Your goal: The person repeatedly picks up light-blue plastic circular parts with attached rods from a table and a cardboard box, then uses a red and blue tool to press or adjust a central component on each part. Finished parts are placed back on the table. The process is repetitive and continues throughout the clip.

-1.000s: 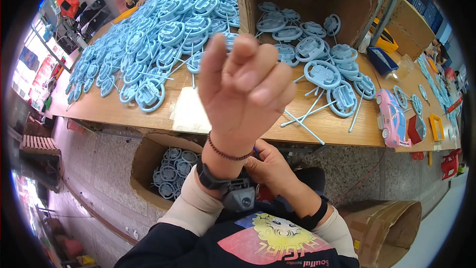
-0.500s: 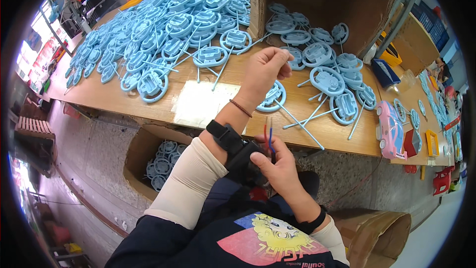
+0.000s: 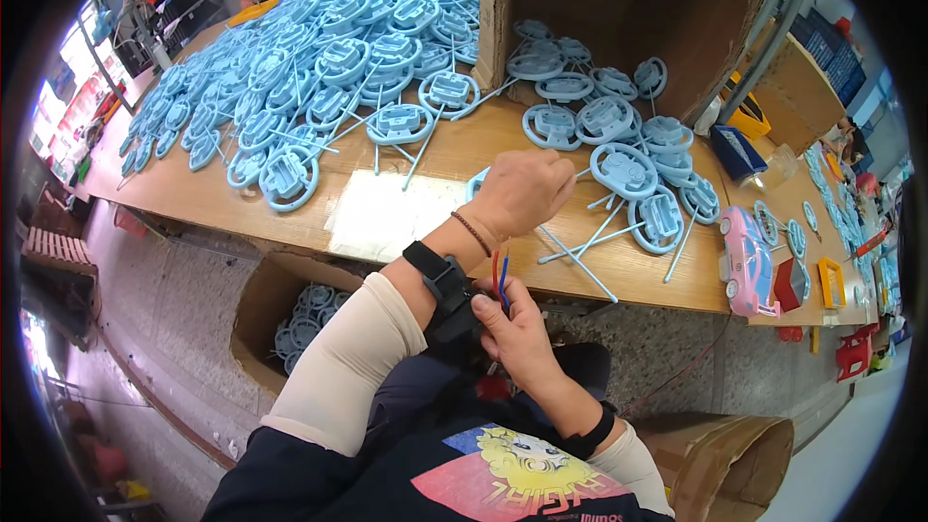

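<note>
My left hand (image 3: 525, 193) is over the table's front part with its fingers curled closed. What its fingertips hold, if anything, is hidden. Beneath and beside it lies a light-blue plastic toy steering wheel (image 3: 475, 182), mostly covered by the hand. A black device (image 3: 447, 282) is strapped to my left wrist. Closer to my body, just past the table edge, my right hand (image 3: 520, 331) is closed on a red and a blue wire (image 3: 503, 280), whose bare ends point up.
A big heap of light-blue wheels with rods (image 3: 338, 63) covers the table's left and back. More spill from a cardboard box (image 3: 619, 0). A pink toy car (image 3: 744, 261) stands at right. Boxes on the floor: one with wheels (image 3: 253, 314), another at lower right (image 3: 696, 445). Across the table, a person sits.
My left hand has come down and nearer, from above the table onto the wheel in front. The right hand still holds the wires. The view has shifted slightly.
</note>
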Motion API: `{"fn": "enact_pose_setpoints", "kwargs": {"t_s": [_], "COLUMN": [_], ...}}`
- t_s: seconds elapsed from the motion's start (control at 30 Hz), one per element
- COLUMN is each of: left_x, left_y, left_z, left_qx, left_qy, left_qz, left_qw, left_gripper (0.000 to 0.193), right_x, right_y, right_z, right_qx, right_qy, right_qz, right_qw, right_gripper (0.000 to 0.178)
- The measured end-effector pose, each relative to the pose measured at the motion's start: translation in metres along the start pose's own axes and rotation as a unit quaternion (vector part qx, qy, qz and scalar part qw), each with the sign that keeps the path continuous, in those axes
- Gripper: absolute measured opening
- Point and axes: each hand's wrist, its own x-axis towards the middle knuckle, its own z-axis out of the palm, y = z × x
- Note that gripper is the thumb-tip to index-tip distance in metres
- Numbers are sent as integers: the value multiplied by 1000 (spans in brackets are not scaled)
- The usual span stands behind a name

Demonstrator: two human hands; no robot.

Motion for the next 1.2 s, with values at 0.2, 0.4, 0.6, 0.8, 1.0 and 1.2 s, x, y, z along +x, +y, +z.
{"fn": "enact_pose_setpoints", "kwargs": {"t_s": [0.2, 0.4, 0.6, 0.8, 1.0, 1.2], "left_x": [11, 20, 22, 18, 14, 16], "left_y": [-5, -31, -34, -38, -33, -35], "left_z": [-1, -14, -27, -25, -17, -19], "left_qx": [-16, -39, -50, -66, -73, -206], "left_qy": [23, 64, 77, 84, 69, 86], "left_qz": [-56, -102, -155, -181, -187, -233], "left_qw": [998, 992, 984, 978, 977, 947], "left_gripper": [15, 17, 19, 20, 20, 19], "right_x": [0, -10, -16, -13, -11, -7], "right_y": [5, -2, 0, -1, 4, -1], "right_z": [0, 2, 18, 23, 27, 17], "right_qx": [-70, -244, -324, -425, -392, -351], "right_qy": [25, 85, -41, 9, -16, -123], "right_qz": [-53, -165, -206, -326, -298, -228], "right_qw": [996, 952, 922, 844, 871, 900], "right_gripper": [32, 33, 18, 25, 22, 14]}}
